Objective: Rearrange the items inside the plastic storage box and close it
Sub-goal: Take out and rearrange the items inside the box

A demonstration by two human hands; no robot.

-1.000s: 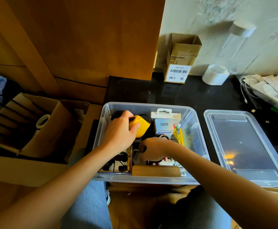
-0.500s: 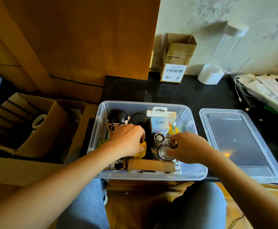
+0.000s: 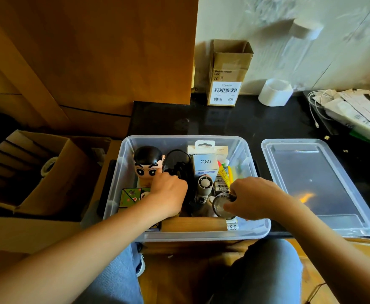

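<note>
Clear plastic makes the one storage box [image 3: 248, 154], which stands open on the near edge of a black counter [image 3: 234, 121]. Its one lid [image 3: 311, 183], also clear, lies flat on the counter just to the right of it.

Inside the box I count one figure with a black-haired cartoon head [image 3: 148, 164] at the far left, one black round object [image 3: 178, 163] beside it, one white carton marked Q88 [image 3: 205, 164] in the far middle, one small white fan [image 3: 204, 183] in front of this carton, some yellow and orange tubes [image 3: 224, 174] at the right, one green patterned card box [image 3: 131, 194] at the near left, and one wooden block [image 3: 192, 224] along the near wall.

Two hands are in the box. The left hand [image 3: 168, 194] reaches down in the middle, between the figure and the black object; its fingers are curled downward, but I cannot tell if they hold something. The right hand [image 3: 256, 198] is at the near right, and its thumb and fingers are curled around one small round glass piece [image 3: 222, 205], holding it just above the contents.

Outside, one tall brown carton [image 3: 228, 73] with a barcode label stands at the far side against the wall, and one white tape roll [image 3: 275, 93] lies to its right. At the left, one large open cardboard box [image 3: 74, 170] holds one tape roll [image 3: 49, 166].
</note>
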